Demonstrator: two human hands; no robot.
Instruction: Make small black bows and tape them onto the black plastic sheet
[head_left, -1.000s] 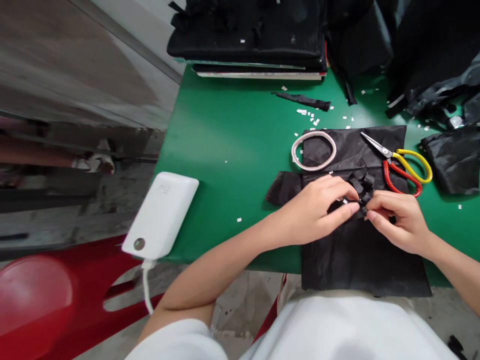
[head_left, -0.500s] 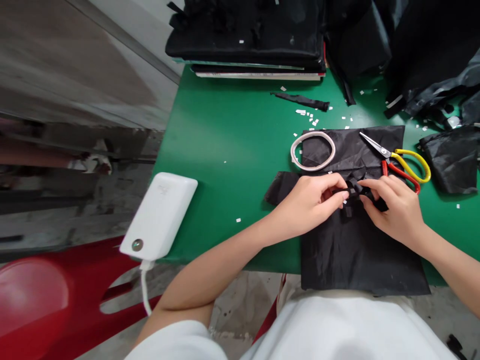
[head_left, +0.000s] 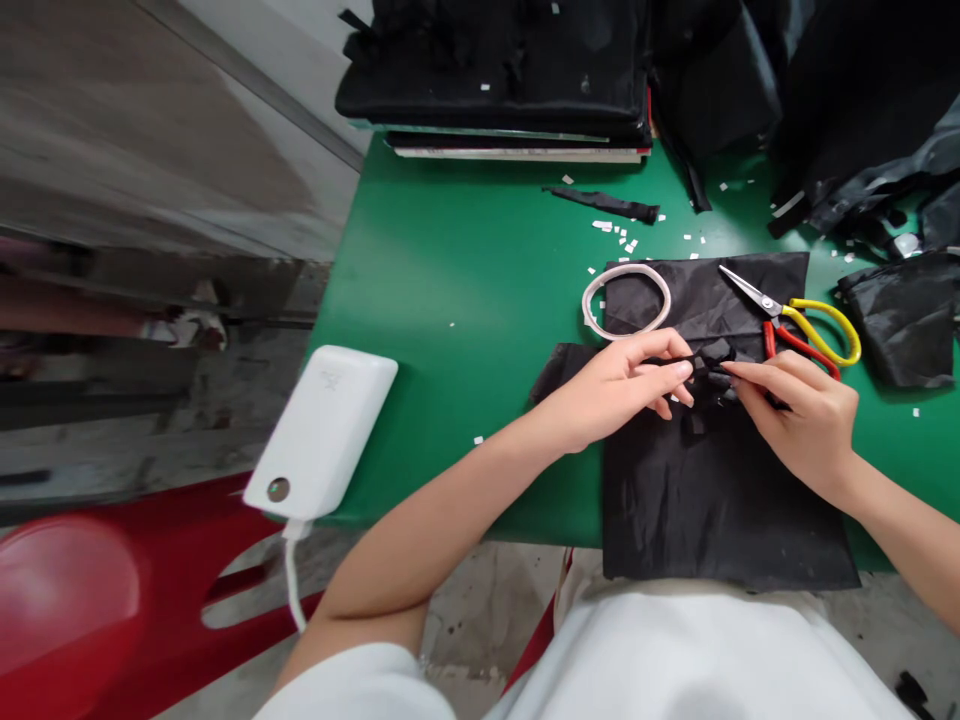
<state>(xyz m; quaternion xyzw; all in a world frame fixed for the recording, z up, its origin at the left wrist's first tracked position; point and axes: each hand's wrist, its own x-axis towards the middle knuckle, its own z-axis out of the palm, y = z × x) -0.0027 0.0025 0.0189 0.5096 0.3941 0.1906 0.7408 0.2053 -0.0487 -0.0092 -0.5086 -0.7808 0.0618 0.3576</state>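
A gathered bunch of black fabric strips [head_left: 712, 358] lies between my two hands, above a flat black cloth piece [head_left: 720, 500]. My left hand [head_left: 634, 385] pinches the bunch from the left between thumb and fingers. From the other side, my right hand [head_left: 795, 410] pinches it with thumb and forefinger. How the strips are joined is too dark to make out. Scissors [head_left: 766, 305] with one yellow and one red handle rest on the cloth just beyond my right hand. Beyond my left hand lies a roll of whitish tape [head_left: 587, 312], partly on the cloth.
The green table [head_left: 420, 280] carries a white power bank [head_left: 322, 430] with a cable at its left edge. A stack of black fabric pieces [head_left: 495, 70] stands at the back. More black cloth [head_left: 900, 320] lies at right. White scraps are scattered about. A red chair [head_left: 90, 590] is lower left.
My left hand has shifted slightly up, and its lower fingers have spread. The black bunch has risen a little, and my right fingertips have changed their pinch on it.
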